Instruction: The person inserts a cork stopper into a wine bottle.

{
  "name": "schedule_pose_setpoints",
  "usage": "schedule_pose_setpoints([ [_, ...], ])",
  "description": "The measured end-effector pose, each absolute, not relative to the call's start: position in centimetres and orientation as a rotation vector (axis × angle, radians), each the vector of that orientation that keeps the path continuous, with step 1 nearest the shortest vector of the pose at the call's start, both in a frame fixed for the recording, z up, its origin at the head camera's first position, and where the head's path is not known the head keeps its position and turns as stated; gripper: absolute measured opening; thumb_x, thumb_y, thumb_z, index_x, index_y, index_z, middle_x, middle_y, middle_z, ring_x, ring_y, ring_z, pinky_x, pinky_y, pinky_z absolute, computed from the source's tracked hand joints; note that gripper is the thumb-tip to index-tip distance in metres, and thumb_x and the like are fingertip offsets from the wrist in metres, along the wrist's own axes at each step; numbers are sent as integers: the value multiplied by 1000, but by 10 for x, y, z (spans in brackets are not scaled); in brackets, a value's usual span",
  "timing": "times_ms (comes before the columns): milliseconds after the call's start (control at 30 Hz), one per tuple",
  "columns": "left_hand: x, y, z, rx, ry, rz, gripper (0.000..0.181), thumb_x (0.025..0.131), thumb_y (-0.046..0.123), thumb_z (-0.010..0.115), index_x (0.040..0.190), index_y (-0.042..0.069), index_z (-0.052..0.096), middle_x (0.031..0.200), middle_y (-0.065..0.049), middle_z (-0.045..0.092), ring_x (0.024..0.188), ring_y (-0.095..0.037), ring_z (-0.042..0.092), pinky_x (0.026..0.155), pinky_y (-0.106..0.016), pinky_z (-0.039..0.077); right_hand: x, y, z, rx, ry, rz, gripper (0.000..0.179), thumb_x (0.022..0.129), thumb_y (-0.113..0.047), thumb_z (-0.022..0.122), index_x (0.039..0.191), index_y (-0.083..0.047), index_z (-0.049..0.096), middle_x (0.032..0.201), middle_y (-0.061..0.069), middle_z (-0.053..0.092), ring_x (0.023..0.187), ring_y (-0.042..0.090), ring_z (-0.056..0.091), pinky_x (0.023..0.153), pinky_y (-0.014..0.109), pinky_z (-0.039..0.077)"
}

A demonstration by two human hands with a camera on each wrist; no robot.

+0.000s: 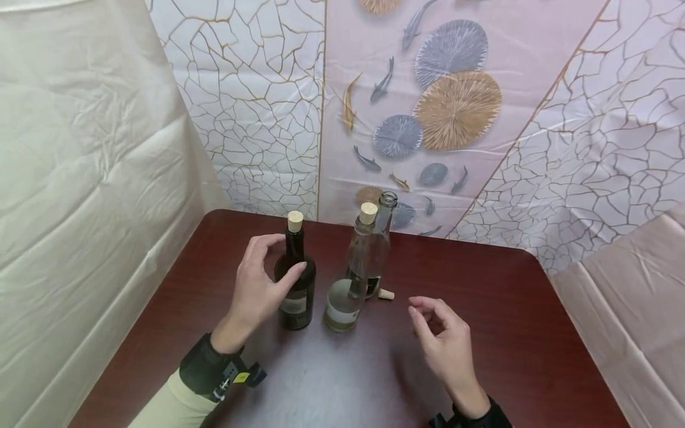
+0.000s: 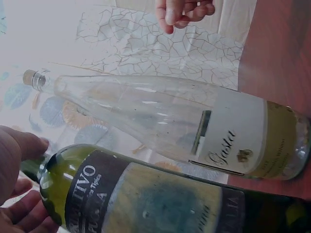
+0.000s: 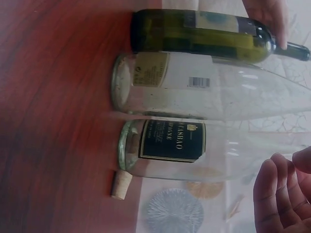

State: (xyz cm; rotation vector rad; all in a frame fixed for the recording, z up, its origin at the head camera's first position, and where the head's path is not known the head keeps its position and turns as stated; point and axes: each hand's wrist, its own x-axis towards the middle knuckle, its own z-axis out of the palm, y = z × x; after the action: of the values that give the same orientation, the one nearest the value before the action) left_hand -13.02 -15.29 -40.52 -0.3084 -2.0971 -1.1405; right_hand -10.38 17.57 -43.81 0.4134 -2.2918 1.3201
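My left hand [image 1: 261, 282] is round the neck and shoulder of a dark green wine bottle [image 1: 296, 300], which stands upright with a cork [image 1: 295, 222] in its mouth. Right beside it is a clear glass bottle [image 1: 342, 304] with a white and gold label, also topped by a cork [image 1: 368, 213]. Behind that one stands a second clear bottle [image 3: 216, 150], uncorked, bearing a black label. A loose cork [image 1: 386, 294] lies on the table near its base. To the right of the bottles, my right hand [image 1: 446, 339] hovers with fingers loosely curled, holding nothing.
The bottles stand on a dark red wooden table [image 1: 508, 333] with rounded back corners. A patterned sheet [image 1: 267, 107] with fish and leaf designs hangs behind it. Plain pale cloth [image 1: 80, 178] drapes at the left, and more cloth [image 1: 631, 297] hangs at the right.
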Motion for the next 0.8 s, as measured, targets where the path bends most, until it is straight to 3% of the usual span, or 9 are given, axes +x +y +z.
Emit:
schedule_pose_setpoints([
  [200,-116,-160,-423,-207,-2073,-1176,40,83,27,77,115,9,62,109,-5,60,97,-16,56,80,-37,47,-104,179,-441,334,-2288,1396,16,90,-14,68,106,-12,70,77,4,65,57,10,61,49,19,50],
  [367,-101,-165,-444,-133,-2084,-1228,22,87,24,73,103,11,65,97,2,63,86,-11,57,72,-27,47,-93,168,-426,295,-2279,1416,15,89,-5,68,104,-1,69,76,8,65,56,17,62,49,18,50],
  [533,-88,-165,-469,-39,-2116,-1259,10,91,24,69,96,16,66,87,5,63,77,-8,59,65,-27,50,-87,162,-428,267,-2236,1504,15,88,1,68,102,4,68,76,14,65,54,19,62,50,18,52],
  [800,-76,-158,-492,99,-2100,-1285,11,91,22,69,92,12,67,83,2,66,74,-7,60,65,-16,50,-88,164,-451,229,-2133,1658,16,87,3,67,103,9,67,78,22,65,56,17,63,52,23,56],
])
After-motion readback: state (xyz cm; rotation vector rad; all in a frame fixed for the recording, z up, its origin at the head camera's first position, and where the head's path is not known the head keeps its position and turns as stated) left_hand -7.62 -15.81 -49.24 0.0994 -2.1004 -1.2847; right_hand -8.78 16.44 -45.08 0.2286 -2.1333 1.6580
